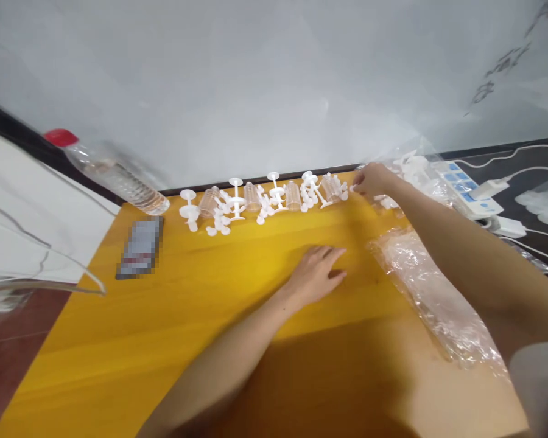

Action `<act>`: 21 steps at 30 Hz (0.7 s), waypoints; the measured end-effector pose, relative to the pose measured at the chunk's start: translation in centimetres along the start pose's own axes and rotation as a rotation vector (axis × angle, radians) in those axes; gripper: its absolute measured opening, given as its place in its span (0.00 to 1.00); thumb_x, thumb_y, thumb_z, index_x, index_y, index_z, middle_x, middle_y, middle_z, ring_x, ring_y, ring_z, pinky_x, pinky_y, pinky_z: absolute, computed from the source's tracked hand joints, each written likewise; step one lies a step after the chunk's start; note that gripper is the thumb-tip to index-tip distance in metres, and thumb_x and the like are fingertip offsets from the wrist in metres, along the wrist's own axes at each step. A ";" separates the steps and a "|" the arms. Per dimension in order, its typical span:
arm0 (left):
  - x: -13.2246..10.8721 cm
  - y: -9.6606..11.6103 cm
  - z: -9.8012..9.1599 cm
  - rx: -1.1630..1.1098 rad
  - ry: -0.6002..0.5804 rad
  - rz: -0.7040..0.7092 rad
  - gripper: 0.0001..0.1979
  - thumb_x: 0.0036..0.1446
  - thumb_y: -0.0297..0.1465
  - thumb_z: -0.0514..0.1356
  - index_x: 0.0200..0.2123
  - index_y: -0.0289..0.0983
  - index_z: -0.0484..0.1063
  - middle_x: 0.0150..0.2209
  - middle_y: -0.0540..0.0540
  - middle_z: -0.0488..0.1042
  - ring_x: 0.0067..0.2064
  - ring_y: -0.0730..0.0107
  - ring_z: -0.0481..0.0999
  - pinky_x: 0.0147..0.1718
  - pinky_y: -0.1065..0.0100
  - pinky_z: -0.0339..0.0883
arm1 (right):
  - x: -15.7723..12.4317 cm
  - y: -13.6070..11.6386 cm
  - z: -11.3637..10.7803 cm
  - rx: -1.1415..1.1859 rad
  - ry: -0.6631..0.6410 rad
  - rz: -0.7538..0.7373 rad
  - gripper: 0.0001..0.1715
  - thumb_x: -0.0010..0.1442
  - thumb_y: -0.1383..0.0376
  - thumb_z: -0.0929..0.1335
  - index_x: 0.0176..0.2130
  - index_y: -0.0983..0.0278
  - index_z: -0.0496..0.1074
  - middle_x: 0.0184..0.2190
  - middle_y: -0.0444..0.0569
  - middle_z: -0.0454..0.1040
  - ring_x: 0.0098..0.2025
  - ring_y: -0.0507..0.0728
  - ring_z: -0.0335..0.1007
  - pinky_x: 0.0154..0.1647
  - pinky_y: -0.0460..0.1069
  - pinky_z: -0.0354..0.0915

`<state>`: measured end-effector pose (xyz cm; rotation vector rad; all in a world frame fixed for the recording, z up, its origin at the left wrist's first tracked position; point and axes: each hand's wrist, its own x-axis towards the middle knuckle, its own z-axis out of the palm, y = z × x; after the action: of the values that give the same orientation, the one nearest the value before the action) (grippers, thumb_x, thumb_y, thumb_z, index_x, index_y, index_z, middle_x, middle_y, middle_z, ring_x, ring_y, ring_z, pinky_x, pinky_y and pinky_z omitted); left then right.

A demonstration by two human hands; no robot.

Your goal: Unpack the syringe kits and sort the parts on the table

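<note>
My left hand (pixel 317 272) lies flat, palm down, on the yellow table (pixel 173 328), fingers stretched toward the back; it holds nothing. My right hand (pixel 373 180) reaches to the table's far edge with fingers pinched on a small white plastic piece (pixel 352 188) at the right end of a row of small white plastic parts (pixel 265 204). That row of several white stems, discs and clear little cups runs along the back edge by the wall.
A clear water bottle (pixel 114 173) with a red cap lies tilted at the back left. A dark phone (pixel 140 248) lies on the table's left. Crumpled clear plastic bags (pixel 432 292) lie at the right. A white power strip (pixel 468 191) with cables sits beyond the right edge.
</note>
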<state>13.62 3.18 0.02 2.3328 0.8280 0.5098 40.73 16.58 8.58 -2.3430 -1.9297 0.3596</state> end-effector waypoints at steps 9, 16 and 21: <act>0.2 -0.3 -0.1 0.048 -0.066 0.060 0.24 0.67 0.35 0.61 0.64 0.37 0.68 0.57 0.39 0.77 0.59 0.51 0.75 0.62 0.53 0.68 | 0.2 0.1 0.5 0.047 -0.114 0.024 0.28 0.50 0.72 0.74 0.53 0.65 0.80 0.32 0.45 0.83 0.30 0.53 0.75 0.32 0.44 0.66; 0.4 0.0 -0.2 0.030 -0.082 0.074 0.20 0.68 0.35 0.60 0.61 0.37 0.72 0.57 0.39 0.77 0.59 0.51 0.75 0.63 0.52 0.66 | -3.0 5.1 -4.0 -0.072 0.131 0.242 0.19 0.62 0.60 0.73 0.44 0.74 0.80 0.23 0.56 0.76 0.35 0.58 0.73 0.40 0.52 0.61; 0.4 0.2 0.0 0.040 -0.066 0.082 0.18 0.68 0.35 0.60 0.58 0.38 0.75 0.55 0.40 0.78 0.57 0.52 0.75 0.62 0.52 0.67 | -2.0 6.2 -2.2 -0.058 0.154 0.269 0.18 0.59 0.57 0.75 0.32 0.72 0.79 0.27 0.60 0.76 0.42 0.63 0.75 0.44 0.51 0.64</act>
<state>13.96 3.34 0.19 2.4143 0.7202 0.4523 46.80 13.60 9.67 -2.5884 -1.5826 0.1362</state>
